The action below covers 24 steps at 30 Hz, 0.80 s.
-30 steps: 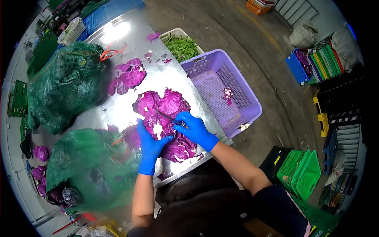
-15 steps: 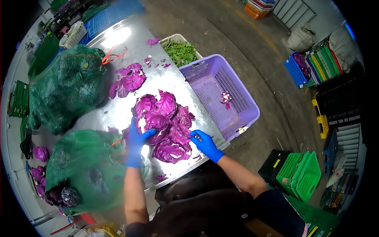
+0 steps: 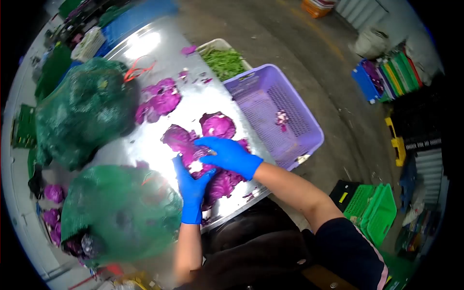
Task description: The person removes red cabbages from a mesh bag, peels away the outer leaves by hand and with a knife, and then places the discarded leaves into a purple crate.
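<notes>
A purple-red cabbage [image 3: 190, 153] sits on the metal table [image 3: 237, 203] between my blue-gloved hands. My left hand [image 3: 194, 189] cups its near side, thumb on the right and fingers on the left. Over its upper right lies my right hand [image 3: 231, 155], fingers curled against the leaves. A whitish patch shows between the hands. Loose purple cabbage leaves [image 3: 222, 186] lie under and right of my hands, partly hidden by them. Just beyond my right hand is another purple cabbage piece [image 3: 218, 126].
A purple crate [image 3: 314, 137] with a small cabbage scrap inside stands at the table's right edge, beside a white basket of greens [image 3: 222, 63]. Green mesh bags [image 3: 87, 111] fill the left side. More leaves [image 3: 162, 99] lie farther up the table. Green crates [image 3: 379, 217] stand at right.
My right hand has moved left from the table's edge onto the cabbage. My left hand has shifted right and nearer. The cabbage pieces under them have been rearranged.
</notes>
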Tool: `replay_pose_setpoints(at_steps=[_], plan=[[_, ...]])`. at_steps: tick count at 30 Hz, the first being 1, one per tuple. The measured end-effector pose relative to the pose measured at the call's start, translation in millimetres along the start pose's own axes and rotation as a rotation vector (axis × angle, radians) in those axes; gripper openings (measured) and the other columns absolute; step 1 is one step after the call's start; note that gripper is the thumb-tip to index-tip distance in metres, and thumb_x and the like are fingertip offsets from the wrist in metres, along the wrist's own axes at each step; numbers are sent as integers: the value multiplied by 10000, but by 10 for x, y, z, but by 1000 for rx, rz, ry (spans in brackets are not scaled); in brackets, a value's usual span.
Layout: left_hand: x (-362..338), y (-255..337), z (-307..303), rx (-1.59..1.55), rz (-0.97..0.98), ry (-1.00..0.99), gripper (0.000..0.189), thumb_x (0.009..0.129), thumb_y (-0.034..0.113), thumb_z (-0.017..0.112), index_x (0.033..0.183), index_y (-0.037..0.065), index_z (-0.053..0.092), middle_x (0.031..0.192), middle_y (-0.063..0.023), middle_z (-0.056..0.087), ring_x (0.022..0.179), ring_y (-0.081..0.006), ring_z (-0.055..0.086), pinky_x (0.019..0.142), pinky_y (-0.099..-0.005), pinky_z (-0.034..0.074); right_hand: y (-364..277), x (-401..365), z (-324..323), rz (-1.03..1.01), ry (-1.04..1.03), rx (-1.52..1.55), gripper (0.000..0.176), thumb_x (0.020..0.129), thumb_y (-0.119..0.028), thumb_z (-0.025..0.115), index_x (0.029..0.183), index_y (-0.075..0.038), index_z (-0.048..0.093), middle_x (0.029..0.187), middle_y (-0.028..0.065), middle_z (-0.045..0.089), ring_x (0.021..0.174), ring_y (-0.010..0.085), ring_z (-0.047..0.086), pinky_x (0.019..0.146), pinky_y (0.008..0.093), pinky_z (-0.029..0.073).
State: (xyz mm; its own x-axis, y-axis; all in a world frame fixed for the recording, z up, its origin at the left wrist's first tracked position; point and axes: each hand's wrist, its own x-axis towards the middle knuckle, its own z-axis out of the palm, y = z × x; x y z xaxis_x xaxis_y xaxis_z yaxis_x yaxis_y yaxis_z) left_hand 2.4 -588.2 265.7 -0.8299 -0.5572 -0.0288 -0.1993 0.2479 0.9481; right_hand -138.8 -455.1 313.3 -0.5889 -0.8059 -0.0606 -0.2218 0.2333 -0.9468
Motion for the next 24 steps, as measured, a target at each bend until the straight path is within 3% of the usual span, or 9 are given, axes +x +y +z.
replay_pose_setpoints(at_steps=[4,5,6,9,11,13,15,20,24], plan=[[141,510,568,-158,5,-116,1019,703,121,841,1500,29,213,1415,-169,418,1261,-303,442,1091,-403,357,133,92,247,-63,184,38,424,829,-337,699,1146,-65,628,1059,198,659,956,370,653,811,440,519],[211,692,969,-232,45,-214,963,727,118,823,1486,24,237,1390,-162,444,1230,-292,463,1069,-394,378,275,242,279,-62,44,159,411,810,-369,701,1105,-88,645,990,188,658,907,380,646,785,462,514],[220,870,1315,-293,76,-302,907,752,116,806,1471,19,262,1364,-154,470,1199,-280,484,1046,-386,399,377,377,310,-264,157,-43,450,777,-432,710,1092,-114,662,987,178,660,900,369,646,754,462,514],[96,1232,1764,-364,119,-464,741,825,109,755,1427,3,336,1288,-132,549,1105,-246,547,979,-361,463,520,502,336,-402,178,83,434,759,-473,716,1051,-154,683,944,122,672,822,341,655,682,452,504],[158,1574,1305,-475,66,-626,628,791,103,801,1315,-12,476,1247,-169,570,1093,-245,563,966,-359,478,644,575,419,-433,160,164,424,747,-500,720,1024,-180,697,915,85,680,771,322,661,635,446,497],[217,948,761,64,201,-101,698,774,179,839,1326,-34,469,1256,-181,567,1104,-276,561,972,-379,478,831,740,501,-394,107,-285,463,836,-328,686,1212,-95,551,1074,94,623,915,256,619,754,384,494],[152,856,394,249,174,-37,705,758,224,855,1284,-66,485,1240,-219,572,1120,-292,555,988,-396,466,664,673,435,-366,91,-286,411,833,-326,676,1167,-105,581,1043,92,639,897,258,629,747,388,503],[62,476,-272,340,65,-164,749,687,220,880,1258,-75,495,1201,-225,576,1110,-298,553,954,-403,474,42,314,-176,-190,199,-265,298,827,-319,651,1056,-129,658,966,87,681,851,263,656,727,398,523],[227,269,-204,182,54,-201,934,633,223,886,1372,-37,378,1330,-200,473,1230,-298,463,1048,-406,385,-305,195,-598,-83,288,-348,278,850,-337,624,1027,-138,702,964,90,706,861,261,672,759,392,530]])
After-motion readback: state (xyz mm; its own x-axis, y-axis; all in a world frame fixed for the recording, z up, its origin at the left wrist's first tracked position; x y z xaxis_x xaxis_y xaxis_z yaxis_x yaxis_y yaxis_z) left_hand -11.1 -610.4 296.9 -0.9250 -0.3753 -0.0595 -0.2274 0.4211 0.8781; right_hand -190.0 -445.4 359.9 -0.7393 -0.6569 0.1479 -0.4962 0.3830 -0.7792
